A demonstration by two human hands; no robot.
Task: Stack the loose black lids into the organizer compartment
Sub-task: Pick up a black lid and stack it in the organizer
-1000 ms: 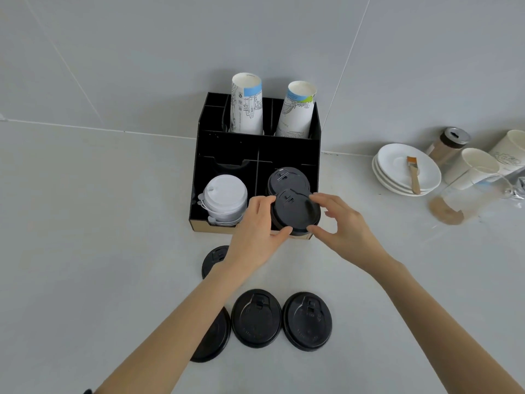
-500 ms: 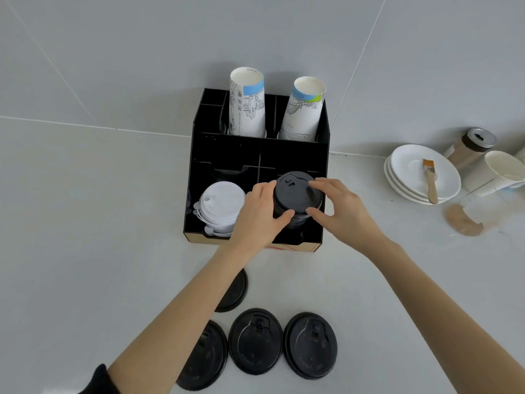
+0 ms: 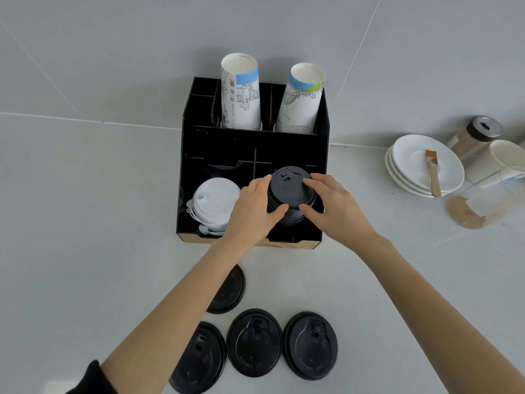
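A black organizer (image 3: pixel 218 143) stands against the wall. Its front right compartment holds a stack of black lids (image 3: pixel 289 194). My left hand (image 3: pixel 252 211) grips the stack's left side and my right hand (image 3: pixel 335 209) grips its right side, fingers wrapped on the top lid's rim. Several loose black lids lie flat on the counter in front: one (image 3: pixel 230 291) partly under my left forearm, one (image 3: pixel 199 359) at the lower left, one (image 3: pixel 254 342) in the middle, one (image 3: pixel 311 345) on the right.
White lids (image 3: pixel 216 203) fill the front left compartment. Two tall paper cups (image 3: pixel 241 92) stand in the back compartments. At the right are stacked white plates (image 3: pixel 412 160) with a brush (image 3: pixel 433 172), a lidded jar (image 3: pixel 477 135) and a white cup (image 3: pixel 508 157).
Both hands carried a black lid from the organizer's front edge back over the right compartment and lowered it onto the stack. The camera has moved closer.
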